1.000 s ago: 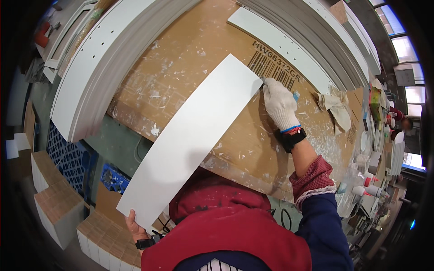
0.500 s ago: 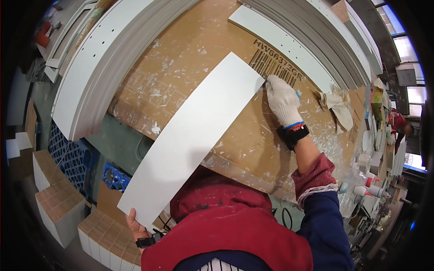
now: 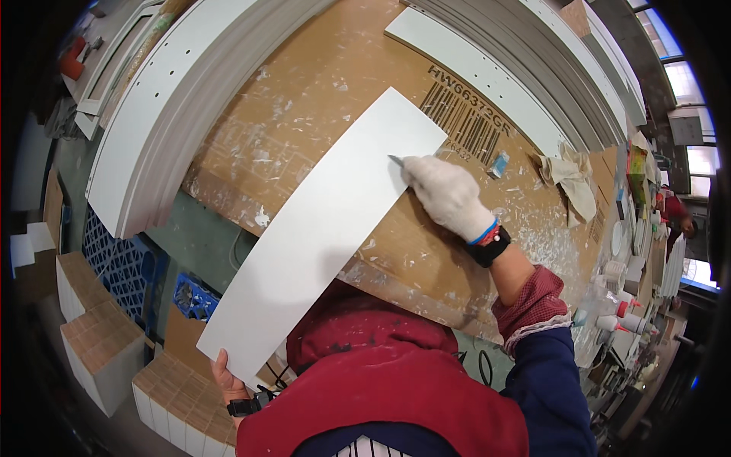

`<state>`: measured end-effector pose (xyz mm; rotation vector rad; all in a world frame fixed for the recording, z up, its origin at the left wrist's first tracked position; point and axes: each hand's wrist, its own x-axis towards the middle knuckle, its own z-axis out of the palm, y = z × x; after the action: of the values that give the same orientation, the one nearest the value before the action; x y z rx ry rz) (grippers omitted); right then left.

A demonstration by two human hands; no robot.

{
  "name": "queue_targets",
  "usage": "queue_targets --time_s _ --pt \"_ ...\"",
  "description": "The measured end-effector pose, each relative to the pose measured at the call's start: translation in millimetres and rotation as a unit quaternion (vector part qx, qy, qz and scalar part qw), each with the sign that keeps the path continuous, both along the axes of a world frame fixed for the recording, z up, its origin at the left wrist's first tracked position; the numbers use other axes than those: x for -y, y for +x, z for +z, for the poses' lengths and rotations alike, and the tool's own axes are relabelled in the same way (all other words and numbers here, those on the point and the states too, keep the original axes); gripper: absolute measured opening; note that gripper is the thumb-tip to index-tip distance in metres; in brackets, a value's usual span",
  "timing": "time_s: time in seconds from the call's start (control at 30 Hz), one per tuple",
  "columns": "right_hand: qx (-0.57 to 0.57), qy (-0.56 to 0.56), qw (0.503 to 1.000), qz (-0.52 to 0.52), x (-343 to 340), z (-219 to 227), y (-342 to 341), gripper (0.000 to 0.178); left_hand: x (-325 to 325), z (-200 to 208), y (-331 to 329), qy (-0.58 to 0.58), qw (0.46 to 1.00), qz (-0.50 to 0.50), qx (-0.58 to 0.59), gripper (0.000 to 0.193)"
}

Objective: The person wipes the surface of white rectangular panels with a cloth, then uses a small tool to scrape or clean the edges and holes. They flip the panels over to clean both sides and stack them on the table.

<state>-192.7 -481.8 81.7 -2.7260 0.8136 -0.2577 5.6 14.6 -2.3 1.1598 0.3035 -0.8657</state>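
Observation:
A long white panel lies slantwise, its far end on the cardboard-covered bench and its near end reaching past the bench edge toward me. My left hand, bare, grips the near end with the thumb on top; its other fingers are hidden beneath. My right hand, in a white knit glove, is closed round a small grey pointed blade. The blade's tip is over the panel's face near the far end; whether it touches cannot be made out. Right of the panel lies a small blue-and-white block.
Stacked white curved panels stand at the left, more at the far right. A crumpled cloth lies on the cardboard. Bottles crowd the right side. Blue crates and stacked blocks stand lower left.
My right hand has moved from the panel's far right corner leftward and nearer, bringing the blade over the panel's face. The blue-and-white block has come fully into view. My left hand stays put.

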Motion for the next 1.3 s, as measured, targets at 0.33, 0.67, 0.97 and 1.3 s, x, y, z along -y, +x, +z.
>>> queue_targets --time_s 0.33,0.67,0.97,1.3 --pt "0.007 -0.026 0.987 -0.156 64.3 7.8 -16.7 0.019 -4.2 -6.8 0.6 -0.004 1.0 0.006 -0.009 0.054" --pt "-0.126 -0.036 0.978 -0.163 80.6 4.8 28.7 0.018 -2.3 -4.9 1.0 0.002 1.0 0.014 0.019 0.048" --pt "-0.035 0.023 0.995 0.088 15.1 -2.0 82.1 0.021 -2.5 -2.3 0.8 0.018 1.0 0.011 -0.019 0.054" --pt "-0.138 -0.06 0.978 -0.143 89.0 16.4 70.1 0.021 50.1 -2.3 -8.3 -0.01 1.0 0.009 0.006 0.049"
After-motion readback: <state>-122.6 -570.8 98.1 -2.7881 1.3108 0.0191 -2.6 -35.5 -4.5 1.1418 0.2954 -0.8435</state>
